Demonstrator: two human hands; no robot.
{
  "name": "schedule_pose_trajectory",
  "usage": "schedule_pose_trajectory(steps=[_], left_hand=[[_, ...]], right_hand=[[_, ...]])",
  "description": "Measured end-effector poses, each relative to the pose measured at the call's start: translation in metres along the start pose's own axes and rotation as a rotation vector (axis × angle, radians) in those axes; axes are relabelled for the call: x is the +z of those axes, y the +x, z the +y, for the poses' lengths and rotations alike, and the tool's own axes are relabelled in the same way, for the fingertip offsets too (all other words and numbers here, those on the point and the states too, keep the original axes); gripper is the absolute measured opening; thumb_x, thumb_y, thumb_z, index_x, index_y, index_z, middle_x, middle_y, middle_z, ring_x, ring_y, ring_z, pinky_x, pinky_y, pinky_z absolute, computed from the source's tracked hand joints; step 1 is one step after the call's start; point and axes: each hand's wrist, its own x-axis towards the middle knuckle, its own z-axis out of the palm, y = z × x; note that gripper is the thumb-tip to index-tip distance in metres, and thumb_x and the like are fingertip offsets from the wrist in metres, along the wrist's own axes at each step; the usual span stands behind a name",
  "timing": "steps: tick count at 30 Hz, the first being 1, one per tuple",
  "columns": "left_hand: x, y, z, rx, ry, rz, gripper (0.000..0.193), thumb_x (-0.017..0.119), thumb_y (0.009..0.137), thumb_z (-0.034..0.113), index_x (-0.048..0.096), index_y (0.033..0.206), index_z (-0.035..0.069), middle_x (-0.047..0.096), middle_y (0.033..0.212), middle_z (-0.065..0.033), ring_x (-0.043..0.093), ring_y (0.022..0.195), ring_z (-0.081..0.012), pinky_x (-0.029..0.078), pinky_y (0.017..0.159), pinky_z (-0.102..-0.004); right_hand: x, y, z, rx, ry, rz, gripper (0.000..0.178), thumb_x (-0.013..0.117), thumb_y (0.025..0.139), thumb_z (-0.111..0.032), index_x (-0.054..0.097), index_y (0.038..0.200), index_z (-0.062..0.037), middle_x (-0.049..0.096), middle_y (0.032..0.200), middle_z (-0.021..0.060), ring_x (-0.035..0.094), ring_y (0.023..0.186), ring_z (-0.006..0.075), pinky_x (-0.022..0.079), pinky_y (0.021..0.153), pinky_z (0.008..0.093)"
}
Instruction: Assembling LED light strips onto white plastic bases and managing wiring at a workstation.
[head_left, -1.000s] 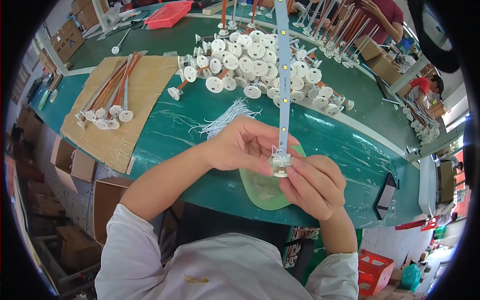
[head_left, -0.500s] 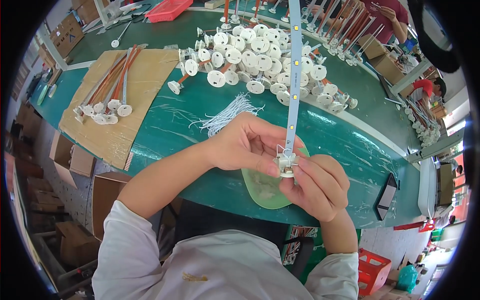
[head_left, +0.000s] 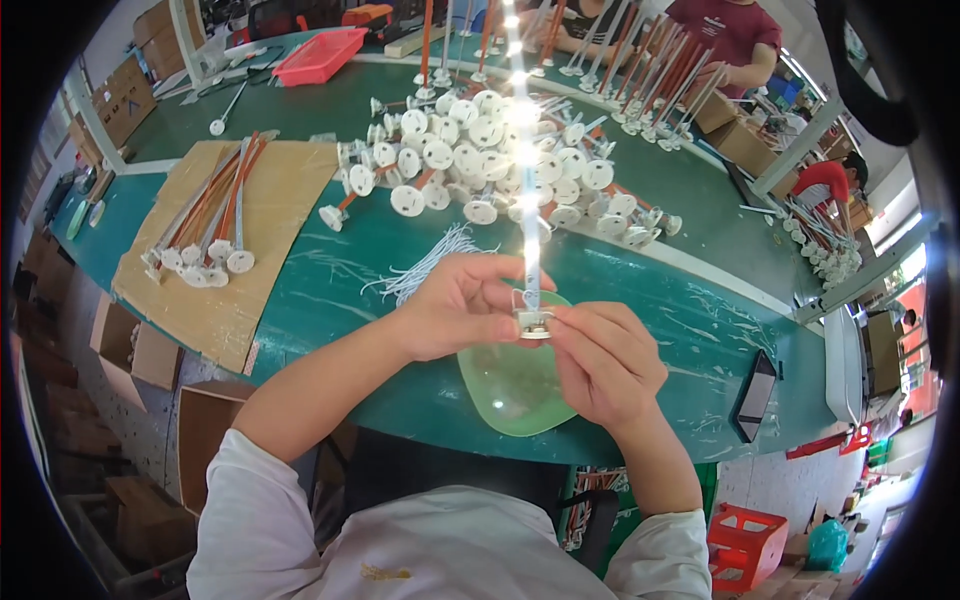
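Observation:
Upright between my hands stands a narrow LED strip (head_left: 530, 190), its lights glowing brightly, with a small white round base (head_left: 533, 325) at its lower end. My left hand (head_left: 450, 312) pinches the left side of this base between thumb and fingers. From the other side, my right hand (head_left: 612, 362) grips the base with thumb and fingertips. A thin white wire loops just above the base. Below my hands a translucent green dish (head_left: 515, 410) rests on the green table. A bundle of thin white wires (head_left: 428, 262) lies just beyond my left hand.
A large heap of LED strips with white round bases (head_left: 485, 165) lies across the table. More strips (head_left: 205, 255) lie on cardboard (head_left: 225, 320) at left. A phone (head_left: 757, 395) is at right, a red basket (head_left: 320, 57) at the far left. People work across the table.
The LED strip has gone from unlit to brightly lit. It and both hands appear slightly further left in the view, which has shifted a little. Both hands still grip the base.

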Motion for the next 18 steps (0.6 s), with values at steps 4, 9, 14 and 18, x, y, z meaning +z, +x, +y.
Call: schedule_pose_trajectory(steps=[4,9,14,18], left_hand=[[0.012,0.001,-0.001,-0.02,0.014,0.134,0.057,0.075,0.08,0.012,0.046,0.127,-0.005,0.067,0.106,-0.0154,0.066,0.098,-0.0221,0.055,0.089,-0.0389],[0.007,0.003,-0.002,-0.055,0.08,0.155,0.055,0.074,0.081,0.01,0.046,0.127,-0.004,0.066,0.109,-0.0171,0.065,0.1,-0.0225,0.054,0.09,-0.0397],[-0.003,0.01,0.005,0.115,0.261,0.278,0.048,0.07,0.083,0.006,0.047,0.125,0.001,0.064,0.114,-0.0208,0.066,0.098,-0.0255,0.055,0.085,-0.0369],[-0.009,0.011,0.004,0.155,0.337,0.446,0.039,0.062,0.086,-0.001,0.047,0.122,0.005,0.062,0.117,-0.0237,0.067,0.095,-0.0267,0.053,0.078,-0.0322]], right_hand=[[-0.002,0.0,-0.002,0.061,0.008,-0.006,0.022,0.072,0.067,0.009,0.067,0.087,0.0039,0.067,0.088,0.0138,0.065,0.07,0.0272,0.054,0.059,0.0312],[0.001,-0.001,0.001,0.097,0.0,0.013,0.026,0.074,0.062,0.009,0.066,0.087,0.0048,0.067,0.088,0.0138,0.066,0.071,0.0266,0.054,0.06,0.0307],[-0.004,0.003,0.005,0.229,-0.135,0.056,0.029,0.076,0.066,0.002,0.066,0.093,0.0006,0.067,0.088,0.0125,0.066,0.07,0.024,0.054,0.061,0.0294],[-0.019,-0.007,0.003,0.412,0.236,-0.633,0.029,0.075,0.07,-0.01,0.067,0.097,-0.0044,0.067,0.091,0.011,0.065,0.076,0.0282,0.053,0.072,0.0345]])
